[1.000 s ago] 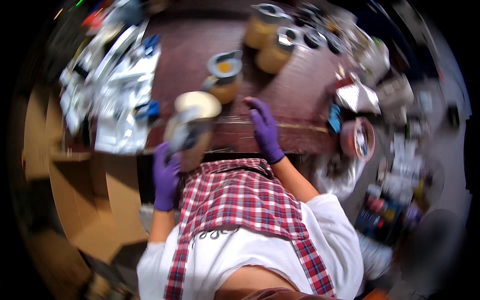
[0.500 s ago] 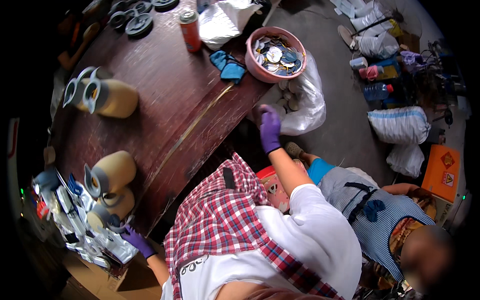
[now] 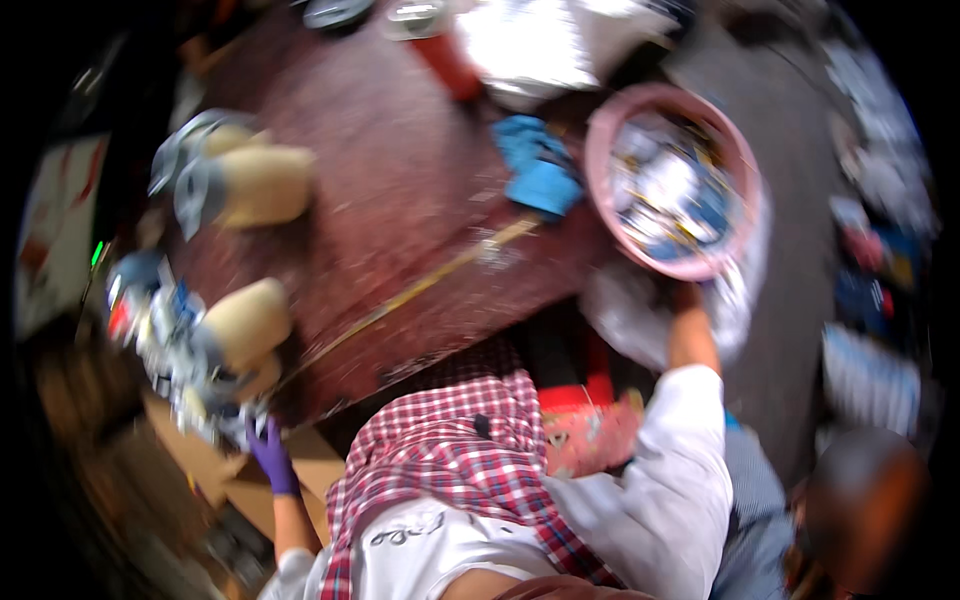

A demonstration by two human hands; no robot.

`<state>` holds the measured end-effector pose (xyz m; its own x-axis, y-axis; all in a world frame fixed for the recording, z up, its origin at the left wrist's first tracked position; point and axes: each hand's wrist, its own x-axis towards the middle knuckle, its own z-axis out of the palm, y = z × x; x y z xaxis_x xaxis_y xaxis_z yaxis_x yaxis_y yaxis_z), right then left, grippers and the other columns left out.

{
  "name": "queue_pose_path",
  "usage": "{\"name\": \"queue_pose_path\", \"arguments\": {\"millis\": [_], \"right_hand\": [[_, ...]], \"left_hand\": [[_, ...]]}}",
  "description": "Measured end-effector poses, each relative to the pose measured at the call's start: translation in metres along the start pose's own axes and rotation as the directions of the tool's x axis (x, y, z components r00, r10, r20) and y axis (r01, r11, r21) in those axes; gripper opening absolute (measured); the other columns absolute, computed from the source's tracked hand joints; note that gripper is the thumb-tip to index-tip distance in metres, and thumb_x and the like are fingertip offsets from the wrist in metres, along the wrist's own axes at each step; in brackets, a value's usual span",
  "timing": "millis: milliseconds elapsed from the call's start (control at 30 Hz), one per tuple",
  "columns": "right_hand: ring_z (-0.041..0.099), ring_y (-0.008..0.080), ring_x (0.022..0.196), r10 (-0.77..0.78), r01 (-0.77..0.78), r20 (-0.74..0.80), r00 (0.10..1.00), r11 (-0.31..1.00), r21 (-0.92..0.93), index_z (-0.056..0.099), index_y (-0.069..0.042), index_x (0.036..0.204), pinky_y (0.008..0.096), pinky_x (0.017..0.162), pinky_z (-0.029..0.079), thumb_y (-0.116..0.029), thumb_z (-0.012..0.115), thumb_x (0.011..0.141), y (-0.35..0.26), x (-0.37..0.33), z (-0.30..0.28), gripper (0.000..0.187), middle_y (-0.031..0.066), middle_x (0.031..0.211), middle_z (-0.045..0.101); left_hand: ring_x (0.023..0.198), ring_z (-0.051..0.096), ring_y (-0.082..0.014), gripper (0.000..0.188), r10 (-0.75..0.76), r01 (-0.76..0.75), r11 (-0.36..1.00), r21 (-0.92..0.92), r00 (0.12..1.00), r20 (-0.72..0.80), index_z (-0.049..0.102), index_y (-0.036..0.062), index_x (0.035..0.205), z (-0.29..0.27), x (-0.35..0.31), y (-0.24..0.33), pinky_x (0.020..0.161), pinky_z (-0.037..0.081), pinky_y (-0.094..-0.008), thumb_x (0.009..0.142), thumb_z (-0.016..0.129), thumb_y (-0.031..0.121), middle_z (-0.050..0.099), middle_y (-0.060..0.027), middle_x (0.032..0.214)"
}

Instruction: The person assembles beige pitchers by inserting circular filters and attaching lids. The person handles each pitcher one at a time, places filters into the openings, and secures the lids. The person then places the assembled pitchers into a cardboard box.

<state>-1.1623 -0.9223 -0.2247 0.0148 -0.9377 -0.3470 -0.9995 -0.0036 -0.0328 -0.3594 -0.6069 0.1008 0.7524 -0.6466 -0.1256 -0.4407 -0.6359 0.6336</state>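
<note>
At the table's left end, my left hand (image 3: pixel 270 455), in a purple glove, is closed at the grey handle of the lower beige jug (image 3: pixel 262 378); blur softens its fingers. Another beige jug (image 3: pixel 250 320) with a grey collar lies just beyond it. On the right, my right forearm (image 3: pixel 692 335) reaches over the clear plastic bag (image 3: pixel 640 310), up to the near side of the pink bucket (image 3: pixel 602 190). The right hand and its fingers are hidden below the bucket's rim. White and blue-grey round pieces with yellow bits fill the bucket.
Two more beige jugs (image 3: pixel 268 187) lie farther along the dark red table (image 3: pixel 400 190). A blue cloth or glove (image 3: pixel 540 170), a red can (image 3: pixel 440 50) and a silvery bag (image 3: pixel 525 50) lie towards its far right. Another person (image 3: pixel 760 510) is close at my right.
The view has turned and blurred. My right hand has gone from above the plastic bag to beneath the bucket's rim, out of sight. My left hand stays by the lower jug.
</note>
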Motion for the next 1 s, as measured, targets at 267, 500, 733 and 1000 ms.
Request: {"name": "queue_pose_path", "arguments": {"millis": [267,500,733,1000], "right_hand": [[0.06,0.035,0.119,-0.028,0.031,0.089,0.996,0.999,-0.031,0.056,-0.004,0.135,0.0433,0.102,0.049,-0.019,0.073,0.078,0.018,-0.023,-0.028,0.061,0.0175,0.132,0.061],[0.059,0.0349,0.122,0.084,-0.084,0.002,0.996,0.996,-0.007,0.051,-0.001,0.14,0.043,0.104,0.048,-0.02,0.076,0.076,-0.098,-0.096,-0.089,0.071,0.0168,0.14,0.057],[0.065,0.0225,0.102,0.297,-0.166,-0.018,0.955,0.583,0.795,0.068,0.004,0.113,0.0359,0.092,0.052,-0.011,0.065,0.091,-0.026,-0.162,-0.046,0.027,0.013,0.111,0.071],[0.066,0.0374,0.104,0.355,-0.1,-0.235,0.905,0.713,0.694,0.066,0.003,0.119,0.0411,0.095,0.05,-0.017,0.063,0.085,-0.109,-0.139,-0.072,0.04,0.0223,0.112,0.07]], "left_hand": [[0.094,0.058,-0.0153,0.09,0.211,-0.192,0.975,0.107,0.957,-0.198,0.02,0.0081,0.16,-0.005,0.044,0.05,0.08,0.054,-0.0289,0.084,0.068,-0.006,0.031,-0.0145,0.156],[0.077,0.058,-0.0111,0.091,-0.091,0.024,0.961,-0.276,0.969,-0.23,0.016,0.0067,0.16,-0.009,0.079,0.03,0.06,0.052,-0.024,0.086,0.066,-0.006,0.04,-0.0158,0.141],[0.084,0.06,-0.0141,0.074,-0.026,-0.043,0.963,-0.267,0.968,-0.25,0.028,0.0082,0.15,0.035,0.137,-0.073,0.066,0.052,-0.0256,0.088,0.065,-0.004,0.054,-0.0164,0.118],[0.098,0.055,-0.0127,0.078,-0.135,0.154,0.838,-0.524,0.988,0.075,0.019,0.0082,0.159,0.03,0.076,-0.029,0.08,0.049,-0.0246,0.095,0.062,0.0,0.051,-0.0087,0.135]]}}
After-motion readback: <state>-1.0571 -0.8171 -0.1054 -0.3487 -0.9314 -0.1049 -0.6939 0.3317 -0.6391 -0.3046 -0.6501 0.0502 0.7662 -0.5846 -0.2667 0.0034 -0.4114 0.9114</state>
